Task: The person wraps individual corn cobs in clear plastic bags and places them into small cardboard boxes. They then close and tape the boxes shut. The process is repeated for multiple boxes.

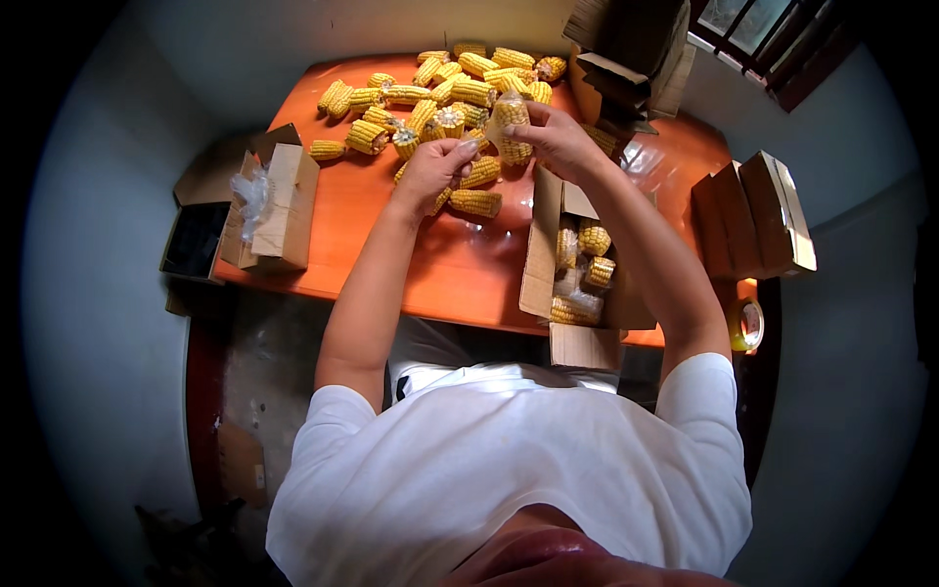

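At the left edge of the orange table (pixel 352 225), an open cardboard box (pixel 284 205) is seen with crumpled clear plastic bags (pixel 252 194) spilling from it, kept within reach of the work. Further right, a heap of yellow corn pieces (pixel 440 93) is spread over the far part of the table. The left hand (pixel 430 168) is raised just before the heap, its fingers pinched on the edge of a clear bag, apparently so that the mouth is held open. The right hand (pixel 556 137) is closed around a corn piece in a clear bag (pixel 510 127), which is held upright above the table between both hands. Below the right forearm, an open box (pixel 577 264) is set at the near edge, already partly filled with bagged corn. At the far right, flattened cartons (pixel 753 213) are stacked, and a roll of tape (pixel 746 325) is seen beside the table edge.
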Motion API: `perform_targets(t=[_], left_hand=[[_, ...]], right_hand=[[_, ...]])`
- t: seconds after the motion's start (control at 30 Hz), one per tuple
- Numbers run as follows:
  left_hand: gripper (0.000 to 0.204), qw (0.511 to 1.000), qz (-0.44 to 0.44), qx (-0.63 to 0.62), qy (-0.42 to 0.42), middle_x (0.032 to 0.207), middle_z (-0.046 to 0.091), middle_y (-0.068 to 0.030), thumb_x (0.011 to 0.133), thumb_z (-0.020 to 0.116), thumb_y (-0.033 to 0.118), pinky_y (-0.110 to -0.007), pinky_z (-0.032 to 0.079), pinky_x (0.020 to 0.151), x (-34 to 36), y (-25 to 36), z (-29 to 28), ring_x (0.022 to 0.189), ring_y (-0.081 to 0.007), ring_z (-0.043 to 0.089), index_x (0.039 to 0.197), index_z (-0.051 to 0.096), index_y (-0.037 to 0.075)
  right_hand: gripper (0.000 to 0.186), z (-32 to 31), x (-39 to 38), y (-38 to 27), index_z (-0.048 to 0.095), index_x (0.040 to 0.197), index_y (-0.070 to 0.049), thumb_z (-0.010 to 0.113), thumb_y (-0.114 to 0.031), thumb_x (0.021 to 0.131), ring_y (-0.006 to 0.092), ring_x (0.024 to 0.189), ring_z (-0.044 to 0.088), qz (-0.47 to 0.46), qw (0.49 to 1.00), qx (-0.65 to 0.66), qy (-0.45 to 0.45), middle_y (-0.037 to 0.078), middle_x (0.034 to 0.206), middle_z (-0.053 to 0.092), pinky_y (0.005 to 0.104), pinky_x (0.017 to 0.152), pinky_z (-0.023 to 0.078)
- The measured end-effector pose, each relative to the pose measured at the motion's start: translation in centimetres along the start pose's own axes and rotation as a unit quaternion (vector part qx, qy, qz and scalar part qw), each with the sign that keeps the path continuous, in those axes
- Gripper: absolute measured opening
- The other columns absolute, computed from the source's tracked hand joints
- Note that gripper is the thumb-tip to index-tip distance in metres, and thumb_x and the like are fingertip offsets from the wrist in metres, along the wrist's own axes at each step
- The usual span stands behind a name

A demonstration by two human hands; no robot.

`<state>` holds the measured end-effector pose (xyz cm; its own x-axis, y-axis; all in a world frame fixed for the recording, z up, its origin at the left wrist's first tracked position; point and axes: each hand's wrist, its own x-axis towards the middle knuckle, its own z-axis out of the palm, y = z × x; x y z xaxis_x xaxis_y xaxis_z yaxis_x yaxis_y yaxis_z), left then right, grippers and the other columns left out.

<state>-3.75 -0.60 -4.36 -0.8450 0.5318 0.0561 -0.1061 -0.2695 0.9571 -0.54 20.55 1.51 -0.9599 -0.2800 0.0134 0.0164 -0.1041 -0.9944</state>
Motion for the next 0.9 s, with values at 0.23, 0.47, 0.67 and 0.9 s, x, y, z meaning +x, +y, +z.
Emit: perform_targets(t=[0.23, 0.47, 0.67, 0.9], left_hand=[[0.028, 0.883, 0.007, -0.470, -0.005, 0.098, 0.064, 0.0010, 0.096, 0.047, 0.034, -0.028, 0.042, 0.059, -1.1, 0.2, 2.3, 0.063, -0.0095, 0.047, 0.110, 0.060, 0.013], [0.019, 0.998, 0.005, -0.039, 0.051, 0.086, 0.061, 0.0014, 0.090, 0.059, 0.022, -0.019, 0.041, 0.054, -1.0, -1.1, 1.7, 0.060, -0.0039, 0.050, 0.102, 0.059, 0.007], [0.020, 0.895, 0.008, -0.446, -0.033, 0.083, 0.060, -0.0007, 0.094, 0.053, 0.028, -0.022, 0.042, 0.050, 0.6, -1.5, -1.9, 0.058, -0.0070, 0.052, 0.101, 0.059, 0.010], [0.031, 0.978, 0.127, 0.111, 0.124, 0.100, 0.066, -0.0094, 0.082, 0.070, 0.024, -0.024, 0.049, 0.062, 3.6, 1.5, 0.1, 0.073, -0.0115, 0.061, 0.105, 0.067, 0.003]], right_hand=[[0.055, 1.1, 0.5, -0.3, 0.045, 0.126, 0.006, 0.070, -0.015, 0.081, 0.0155, 0.104, 0.055, -0.046, 0.994, -0.096, -0.021, 0.009, 0.114, 0.057, 0.0284, 0.092, 0.043], [0.050, 1.3, 0.3, -1.0, 0.047, 0.124, 0.005, 0.068, -0.012, 0.082, 0.0166, 0.102, 0.056, -0.048, 0.988, -0.145, 0.006, 0.010, 0.113, 0.058, 0.0292, 0.091, 0.044], [0.049, 0.8, 1.0, -0.1, 0.048, 0.124, 0.004, 0.067, -0.009, 0.081, 0.0166, 0.101, 0.056, -0.048, 0.976, -0.209, 0.037, 0.012, 0.112, 0.059, 0.0290, 0.090, 0.045], [0.033, 0.6, 2.9, 1.4, 0.060, 0.104, -0.004, 0.067, -0.013, 0.073, 0.0171, 0.074, 0.061, -0.097, 0.925, -0.361, 0.073, 0.010, 0.082, 0.063, 0.0313, 0.069, 0.049]])
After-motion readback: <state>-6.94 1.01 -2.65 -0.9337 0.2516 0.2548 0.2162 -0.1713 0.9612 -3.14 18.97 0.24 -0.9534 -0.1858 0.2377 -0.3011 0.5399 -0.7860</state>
